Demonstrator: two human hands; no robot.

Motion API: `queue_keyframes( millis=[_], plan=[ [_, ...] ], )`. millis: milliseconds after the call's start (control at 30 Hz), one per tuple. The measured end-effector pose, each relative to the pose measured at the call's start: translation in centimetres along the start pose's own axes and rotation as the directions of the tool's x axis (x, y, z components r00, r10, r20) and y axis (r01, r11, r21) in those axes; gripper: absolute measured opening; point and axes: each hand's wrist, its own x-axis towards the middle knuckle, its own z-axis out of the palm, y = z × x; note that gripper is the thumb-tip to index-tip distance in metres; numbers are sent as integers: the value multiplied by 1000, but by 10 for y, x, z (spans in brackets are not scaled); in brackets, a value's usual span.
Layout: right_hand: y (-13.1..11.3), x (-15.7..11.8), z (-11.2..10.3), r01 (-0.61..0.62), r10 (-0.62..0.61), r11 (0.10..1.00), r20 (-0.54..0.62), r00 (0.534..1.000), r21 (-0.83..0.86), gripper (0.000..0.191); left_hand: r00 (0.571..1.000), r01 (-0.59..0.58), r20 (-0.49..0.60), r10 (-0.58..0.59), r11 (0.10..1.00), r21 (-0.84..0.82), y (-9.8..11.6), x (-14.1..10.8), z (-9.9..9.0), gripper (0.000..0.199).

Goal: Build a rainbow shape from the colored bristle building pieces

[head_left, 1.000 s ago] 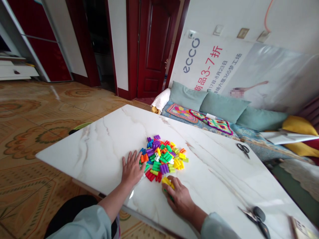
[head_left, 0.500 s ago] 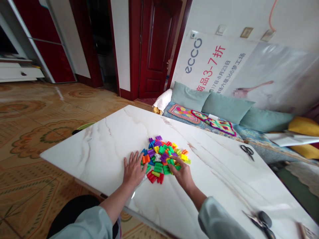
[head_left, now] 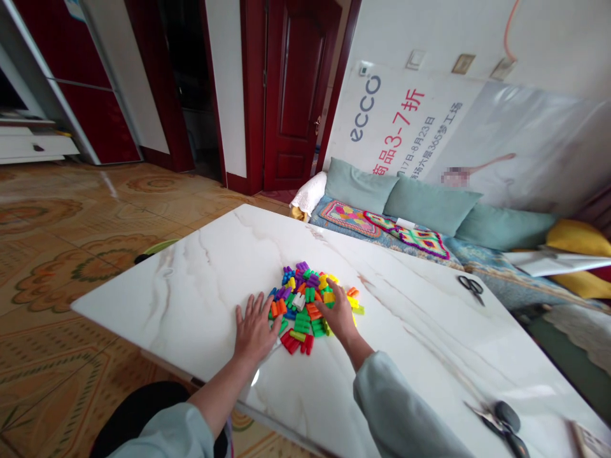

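Observation:
A heap of small ridged plastic building blocks [head_left: 301, 323] in several colours lies on the white marbled table [head_left: 210, 267]. At the heap's left edge, my left hand [head_left: 252, 329] rests flat with its fingers spread, the thumb beside an orange block [head_left: 278, 308]. Over the right side of the heap, my right hand [head_left: 341, 316] is curved, thumb and fingers apart. A yellow block [head_left: 329, 297] shows between that thumb and the fingers, and I see nothing gripped. Part of the heap is hidden under my right hand. Red blocks [head_left: 290, 342] lie at the near edge.
Black-handled scissors [head_left: 471, 287] lie near the table's far right edge. Another dark-handled cutting tool [head_left: 501, 426] is at the near right. Beyond the table stands a sofa with green cushions [head_left: 432, 203]. A red door [head_left: 300, 95] is at the back.
My right hand has moved away from me over the heap, and its fingers have spread from around a green block. Some blocks on top have shifted. My left hand stays in place.

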Motion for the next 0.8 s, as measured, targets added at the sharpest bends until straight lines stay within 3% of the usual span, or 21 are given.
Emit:
queue_keyframes(
  millis=[167, 267, 367, 633, 800],
  plan=[
    [31, -25, -13, 85, -107, 981, -127, 986, -172, 51, 1000, -13, -17, 13, 1000, -3, -3, 1, 4, 55],
    [43, -47, -20, 31, -63, 941, -85, 994, -337, 54, 1000, -16, -26, 17, 1000, 6, -4, 1, 6, 55],
    [42, -59, -15, 14, -17, 916, -3, 1000, -400, 61, 1000, -17, -22, 18, 1000, 18, -4, 1, 6, 55],
    [11, -37, 32, -41, 51, 911, 13, 999, -411, 61, 1000, -12, -5, 12, 1000, 22, -2, 1, 3, 56],
    [4, -22, 36, -44, 58, 928, 28, 998, -369, 58, 1000, 0, -13, 0, 1000, 20, -2, 1, 4, 57]
  ],
)
